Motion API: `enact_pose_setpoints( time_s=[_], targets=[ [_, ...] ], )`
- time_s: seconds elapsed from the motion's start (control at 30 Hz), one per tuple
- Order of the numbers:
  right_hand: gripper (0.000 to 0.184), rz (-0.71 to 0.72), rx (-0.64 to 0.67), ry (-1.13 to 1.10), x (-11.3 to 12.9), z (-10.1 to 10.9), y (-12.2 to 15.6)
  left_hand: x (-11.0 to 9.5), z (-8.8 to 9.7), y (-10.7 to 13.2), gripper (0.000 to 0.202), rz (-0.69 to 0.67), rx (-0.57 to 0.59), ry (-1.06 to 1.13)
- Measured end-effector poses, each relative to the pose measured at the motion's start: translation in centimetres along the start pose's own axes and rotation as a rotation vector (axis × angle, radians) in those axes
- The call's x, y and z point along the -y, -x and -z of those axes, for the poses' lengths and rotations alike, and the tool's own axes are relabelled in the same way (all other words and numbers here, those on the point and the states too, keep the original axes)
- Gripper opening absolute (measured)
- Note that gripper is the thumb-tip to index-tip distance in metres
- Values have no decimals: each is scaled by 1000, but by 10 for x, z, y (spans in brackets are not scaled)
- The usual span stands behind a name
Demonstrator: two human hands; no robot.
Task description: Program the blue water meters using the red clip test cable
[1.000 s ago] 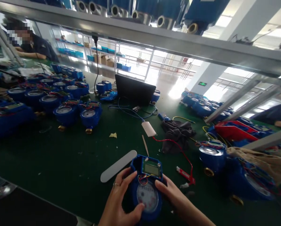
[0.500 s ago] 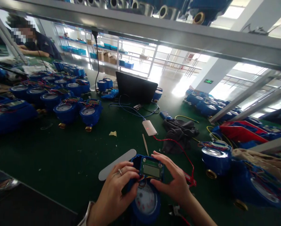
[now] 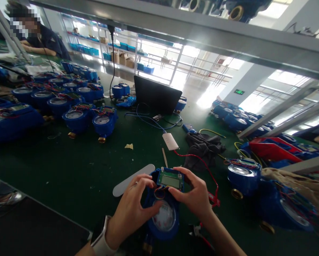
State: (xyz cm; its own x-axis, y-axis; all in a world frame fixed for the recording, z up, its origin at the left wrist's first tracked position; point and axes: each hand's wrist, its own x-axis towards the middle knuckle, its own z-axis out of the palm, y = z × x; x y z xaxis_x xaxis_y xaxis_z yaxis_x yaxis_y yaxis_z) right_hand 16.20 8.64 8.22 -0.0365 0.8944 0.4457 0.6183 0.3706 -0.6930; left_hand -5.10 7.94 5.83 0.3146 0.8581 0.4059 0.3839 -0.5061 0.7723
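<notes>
A blue water meter (image 3: 163, 233) with a round dial lies low in the middle of the head view, its brass end towards me. At its upper end sits a circuit board with an LCD display (image 3: 170, 182); thin coloured wires (image 3: 160, 192) run below it. My right hand (image 3: 195, 193) grips the board end from the right, index finger along the far edge, thumb at the near edge. On the left, my left hand (image 3: 130, 206) curls its fingers at the housing's edge, while its thumb reaches over the dial. The fingertips are partly hidden.
Behind the meter lie a long pale strip (image 3: 132, 180), a thin wooden stick (image 3: 164, 157) and a white box (image 3: 170, 141) with a red cable. A dark cloth (image 3: 203, 149), a laptop (image 3: 156, 95) and several other blue meters (image 3: 104, 122) stand around. A metal shelf beam (image 3: 175, 32) crosses overhead.
My left thumb has moved from the wires onto the dial, and its fingers have shifted slightly up. The right hand keeps its hold. The red light on the white box no longer shows.
</notes>
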Motion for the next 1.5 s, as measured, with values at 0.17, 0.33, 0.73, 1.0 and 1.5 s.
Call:
enact_pose_setpoints(
  time_s=[0.17,0.33,0.73,1.0,1.5],
  targets=[
    [49,187,-70,79,2,-2,13,1,-2,2,38,-38,-28,-41],
    [55,631,-201,322,8,7,14,-1,-4,2,43,-29,-23,-52],
    [47,413,-311,492,-2,13,3,-4,2,-2,36,7,53,-55],
    [45,283,-322,466,-2,14,7,-6,3,-7,48,-35,94,-68],
    [61,408,-327,390,14,11,7,-12,-2,-22,7,-113,131,-169]
  ],
)
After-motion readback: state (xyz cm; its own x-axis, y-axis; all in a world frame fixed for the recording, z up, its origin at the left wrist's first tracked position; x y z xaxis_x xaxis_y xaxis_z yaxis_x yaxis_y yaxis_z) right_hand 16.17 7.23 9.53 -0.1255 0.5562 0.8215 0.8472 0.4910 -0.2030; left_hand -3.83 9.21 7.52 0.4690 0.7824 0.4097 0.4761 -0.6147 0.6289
